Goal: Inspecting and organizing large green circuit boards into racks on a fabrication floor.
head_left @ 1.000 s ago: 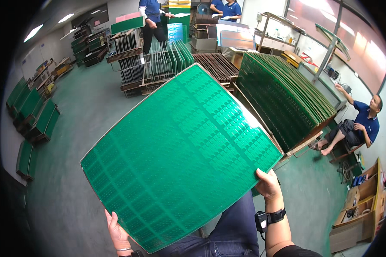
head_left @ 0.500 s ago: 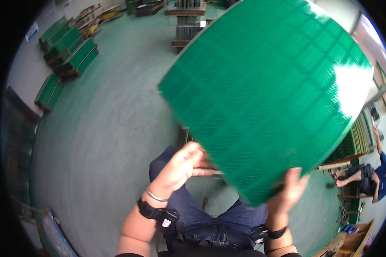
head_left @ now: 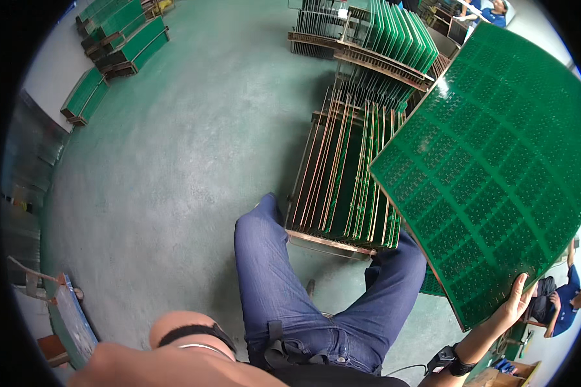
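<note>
My right hand (head_left: 515, 300) grips a large green circuit board panel (head_left: 478, 174) by its lower right corner, thumb on the face I see. The panel stands tilted up at the right, with rows of small dotted blocks across it. My left hand (head_left: 119, 367) is raised close at the lower left, near the camera; its fingers cannot be made out. Between my knees stands a slotted rack (head_left: 332, 244) with several green panels (head_left: 361, 174) on edge, spaced apart. The held panel overlaps the rack's right side and hides part of it.
Behind it, a second rack (head_left: 384, 63) carries more upright green panels. Green-sided racks (head_left: 132, 48) line the left wall. A blue-edged board (head_left: 77, 316) leans at the lower left. Another person (head_left: 565, 300) sits at the right; one more is at the far right.
The panel has moved right and turned, its face now showing dotted blocks. My left hand has come away from the panel's edge toward the lower left. The rack between my knees is now in view.
</note>
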Demonstrator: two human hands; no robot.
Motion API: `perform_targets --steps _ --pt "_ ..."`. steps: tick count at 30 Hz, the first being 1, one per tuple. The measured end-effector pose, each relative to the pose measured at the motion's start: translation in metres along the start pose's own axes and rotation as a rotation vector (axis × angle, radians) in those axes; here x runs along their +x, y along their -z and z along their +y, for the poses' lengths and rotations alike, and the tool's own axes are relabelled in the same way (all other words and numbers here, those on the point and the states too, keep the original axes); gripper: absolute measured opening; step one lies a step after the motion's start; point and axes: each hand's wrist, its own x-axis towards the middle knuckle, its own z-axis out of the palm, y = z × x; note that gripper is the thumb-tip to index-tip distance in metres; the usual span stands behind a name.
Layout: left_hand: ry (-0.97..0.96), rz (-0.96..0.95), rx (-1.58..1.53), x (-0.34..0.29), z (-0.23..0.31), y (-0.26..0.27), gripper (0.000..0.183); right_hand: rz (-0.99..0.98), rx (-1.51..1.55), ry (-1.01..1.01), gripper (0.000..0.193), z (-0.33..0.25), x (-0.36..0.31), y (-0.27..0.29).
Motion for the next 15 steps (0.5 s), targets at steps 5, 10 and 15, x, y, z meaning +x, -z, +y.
perform_targets --steps 5,10,15 --pt "0.010 0.010 0.013 0.019 0.004 0.002 0.020 -0.032 -0.107 -0.032 0.035 0.001 0.010 0.011" --pt "0.003 0.040 0.010 0.035 -0.001 0.006 0.019 -0.134 -0.145 -0.055 0.038 -0.008 0.013 -0.003" --pt "-0.114 0.120 -0.030 0.053 -0.011 -0.001 0.018 -0.125 -0.153 -0.072 0.038 -0.025 -0.002 -0.022"
